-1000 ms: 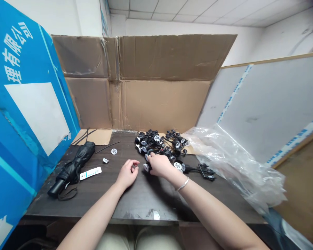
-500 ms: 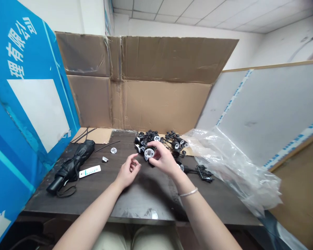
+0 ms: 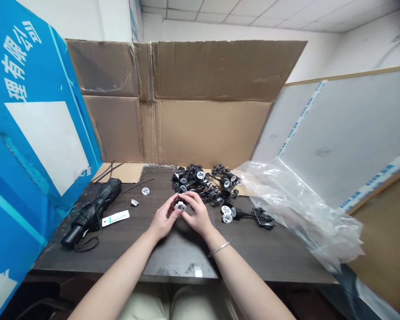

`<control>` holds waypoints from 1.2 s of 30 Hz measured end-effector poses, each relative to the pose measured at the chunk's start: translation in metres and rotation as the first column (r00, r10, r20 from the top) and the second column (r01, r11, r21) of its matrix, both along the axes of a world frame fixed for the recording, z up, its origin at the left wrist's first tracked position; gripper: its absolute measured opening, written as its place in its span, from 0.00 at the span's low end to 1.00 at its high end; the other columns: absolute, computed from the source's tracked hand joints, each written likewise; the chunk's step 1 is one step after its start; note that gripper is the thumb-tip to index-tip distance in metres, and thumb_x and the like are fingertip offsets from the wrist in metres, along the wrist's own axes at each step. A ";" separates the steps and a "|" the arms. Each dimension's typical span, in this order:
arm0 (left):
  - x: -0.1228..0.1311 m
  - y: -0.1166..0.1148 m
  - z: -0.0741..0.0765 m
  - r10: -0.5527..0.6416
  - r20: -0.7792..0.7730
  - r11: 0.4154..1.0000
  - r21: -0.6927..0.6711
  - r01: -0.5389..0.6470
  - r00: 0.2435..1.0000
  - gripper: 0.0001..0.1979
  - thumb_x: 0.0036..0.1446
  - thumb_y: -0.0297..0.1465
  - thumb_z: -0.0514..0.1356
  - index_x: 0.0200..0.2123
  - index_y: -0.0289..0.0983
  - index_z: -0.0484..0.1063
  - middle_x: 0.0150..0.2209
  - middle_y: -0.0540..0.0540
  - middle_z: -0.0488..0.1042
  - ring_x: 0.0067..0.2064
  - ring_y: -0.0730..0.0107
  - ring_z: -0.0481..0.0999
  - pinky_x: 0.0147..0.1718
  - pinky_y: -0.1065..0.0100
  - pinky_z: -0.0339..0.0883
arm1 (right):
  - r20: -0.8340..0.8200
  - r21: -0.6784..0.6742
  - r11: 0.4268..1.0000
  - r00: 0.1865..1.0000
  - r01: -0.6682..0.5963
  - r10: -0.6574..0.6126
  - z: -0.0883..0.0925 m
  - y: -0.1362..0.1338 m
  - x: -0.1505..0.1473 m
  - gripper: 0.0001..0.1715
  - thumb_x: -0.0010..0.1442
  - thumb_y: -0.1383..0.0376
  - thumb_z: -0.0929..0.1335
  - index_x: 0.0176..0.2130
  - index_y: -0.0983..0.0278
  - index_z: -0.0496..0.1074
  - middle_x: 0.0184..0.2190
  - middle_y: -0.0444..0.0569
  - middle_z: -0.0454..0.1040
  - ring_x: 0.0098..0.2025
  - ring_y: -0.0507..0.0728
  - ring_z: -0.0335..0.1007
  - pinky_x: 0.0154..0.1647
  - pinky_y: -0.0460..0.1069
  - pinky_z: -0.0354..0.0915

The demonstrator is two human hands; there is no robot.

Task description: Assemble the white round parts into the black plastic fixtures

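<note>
White-faced piece (image 3: pixel 180 206): two-handed handling step, apparently
Left hand (image 3: pixel 162 221): narrow grip on it
Right hand (image 3: pixel 198 217): likewise; next probably needs steadiness

Round black-and-white fitting (image 3: pixel 180 206): small, white disc face with dark marks or cut-outs (too small to tell which), black body behind. Pinched between fingertips of left hand (image 3: pixel 163 222) and right hand (image 3: pixel 198 217), over the dark tabletop (image 3: pixel 180 255). White face tilted toward the wearer, black portion on far side. Fingers cover its flanks; body length unreadable.
</note>
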State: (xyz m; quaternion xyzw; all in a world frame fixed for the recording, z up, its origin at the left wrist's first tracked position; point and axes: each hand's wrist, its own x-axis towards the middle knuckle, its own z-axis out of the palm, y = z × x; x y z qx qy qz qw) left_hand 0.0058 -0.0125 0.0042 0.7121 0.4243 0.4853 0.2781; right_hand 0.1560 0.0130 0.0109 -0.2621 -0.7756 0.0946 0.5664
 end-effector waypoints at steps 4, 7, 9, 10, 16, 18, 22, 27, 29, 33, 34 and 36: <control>-0.001 0.000 0.001 0.033 0.006 0.999 0.009 -0.033 0.999 0.24 0.56 0.40 0.52 0.54 0.36 0.60 0.52 0.41 0.67 0.52 0.61 0.68 0.50 0.61 0.63 | 0.008 -0.029 0.999 1.000 0.015 -0.015 -0.003 -0.002 -0.002 0.26 0.49 0.72 0.64 0.49 0.59 0.66 0.40 0.51 0.63 0.44 0.57 0.63 0.46 0.54 0.65; -0.001 0.001 0.000 0.042 0.020 0.999 0.025 -0.042 0.999 0.24 0.55 0.41 0.53 0.53 0.36 0.61 0.51 0.41 0.68 0.51 0.62 0.69 0.49 0.61 0.63 | -0.001 -0.090 0.995 0.999 -0.037 0.038 -0.003 -0.005 -0.002 0.29 0.48 0.73 0.63 0.51 0.59 0.64 0.41 0.51 0.62 0.43 0.56 0.63 0.42 0.52 0.66; -0.001 0.002 -0.001 0.047 0.025 0.998 0.038 -0.048 0.999 0.24 0.56 0.40 0.53 0.53 0.36 0.61 0.51 0.40 0.68 0.50 0.62 0.69 0.49 0.62 0.64 | -0.016 -0.127 0.988 0.996 -0.089 0.087 -0.001 -0.006 -0.001 0.30 0.49 0.73 0.62 0.52 0.59 0.63 0.41 0.51 0.62 0.42 0.56 0.63 0.39 0.51 0.67; -0.001 0.003 -0.001 0.052 0.026 0.998 0.044 -0.053 0.998 0.24 0.56 0.40 0.53 0.53 0.36 0.61 0.51 0.40 0.69 0.50 0.62 0.70 0.48 0.62 0.64 | -0.025 -0.138 0.984 0.994 -0.109 0.107 -0.001 -0.007 0.000 0.30 0.49 0.73 0.62 0.52 0.59 0.63 0.41 0.51 0.62 0.41 0.56 0.63 0.38 0.51 0.67; -0.002 0.004 -0.004 0.079 0.022 0.995 0.065 -0.080 0.997 0.23 0.55 0.40 0.53 0.53 0.36 0.61 0.50 0.40 0.69 0.46 0.64 0.72 0.46 0.62 0.66 | -0.026 -0.173 0.977 0.992 -0.128 0.126 -0.001 -0.007 0.002 0.22 0.57 0.66 0.60 0.52 0.61 0.63 0.40 0.51 0.64 0.37 0.54 0.64 0.37 0.51 0.66; -0.002 0.004 -0.004 0.084 0.020 0.995 0.059 -0.085 0.996 0.24 0.55 0.40 0.53 0.53 0.36 0.61 0.50 0.40 0.69 0.44 0.64 0.73 0.45 0.62 0.66 | -0.009 -0.188 0.976 0.994 -0.106 0.106 -0.003 -0.006 0.001 0.21 0.59 0.65 0.60 0.52 0.61 0.63 0.37 0.50 0.66 0.36 0.54 0.64 0.38 0.50 0.66; -0.002 0.004 -0.003 0.074 0.024 0.996 0.046 -0.075 0.997 0.23 0.56 0.42 0.52 0.52 0.36 0.61 0.48 0.40 0.70 0.41 0.66 0.74 0.43 0.63 0.68 | 0.013 -0.194 0.978 0.997 -0.075 0.079 -0.005 -0.006 -0.001 0.19 0.60 0.63 0.60 0.51 0.61 0.63 0.35 0.49 0.70 0.37 0.54 0.66 0.39 0.50 0.66; -0.002 0.003 -0.002 0.065 0.035 0.996 0.053 -0.066 0.997 0.22 0.57 0.42 0.51 0.51 0.36 0.62 0.45 0.41 0.72 0.39 0.66 0.74 0.41 0.64 0.69 | 0.012 -0.183 0.982 0.999 -0.050 0.053 -0.006 -0.006 -0.003 0.18 0.60 0.62 0.60 0.50 0.61 0.64 0.35 0.50 0.71 0.36 0.55 0.67 0.39 0.50 0.66; -0.001 0.003 -0.001 0.066 0.034 0.996 0.059 -0.068 0.997 0.22 0.57 0.41 0.51 0.51 0.36 0.62 0.45 0.41 0.72 0.39 0.67 0.74 0.41 0.64 0.69 | 0.013 -0.178 0.983 0.999 -0.042 0.045 -0.007 -0.006 -0.003 0.18 0.60 0.62 0.60 0.49 0.61 0.65 0.35 0.50 0.72 0.36 0.55 0.68 0.39 0.50 0.67; 0.001 0.001 0.001 0.061 0.044 0.997 0.052 -0.063 0.997 0.21 0.57 0.41 0.51 0.50 0.36 0.62 0.44 0.42 0.72 0.38 0.68 0.75 0.40 0.64 0.70 | 0.005 -0.172 0.984 0.999 -0.034 0.035 -0.006 -0.006 -0.003 0.17 0.60 0.62 0.60 0.49 0.61 0.65 0.34 0.49 0.72 0.34 0.54 0.68 0.37 0.49 0.67; 0.001 0.001 0.001 0.059 0.050 0.997 0.047 -0.061 0.997 0.21 0.57 0.40 0.51 0.50 0.36 0.62 0.45 0.42 0.72 0.38 0.68 0.75 0.40 0.65 0.70 | 0.001 -0.176 0.984 0.999 -0.034 0.034 -0.006 -0.006 -0.003 0.17 0.60 0.62 0.60 0.48 0.61 0.65 0.34 0.49 0.72 0.34 0.54 0.68 0.37 0.49 0.67; 0.003 0.001 0.001 0.053 0.053 0.998 0.037 -0.055 0.997 0.21 0.57 0.40 0.50 0.50 0.36 0.62 0.46 0.42 0.71 0.39 0.68 0.74 0.39 0.65 0.70 | -0.011 -0.188 0.982 1.000 -0.027 0.025 -0.006 -0.007 -0.003 0.16 0.59 0.62 0.61 0.47 0.61 0.66 0.35 0.49 0.72 0.33 0.53 0.68 0.36 0.48 0.67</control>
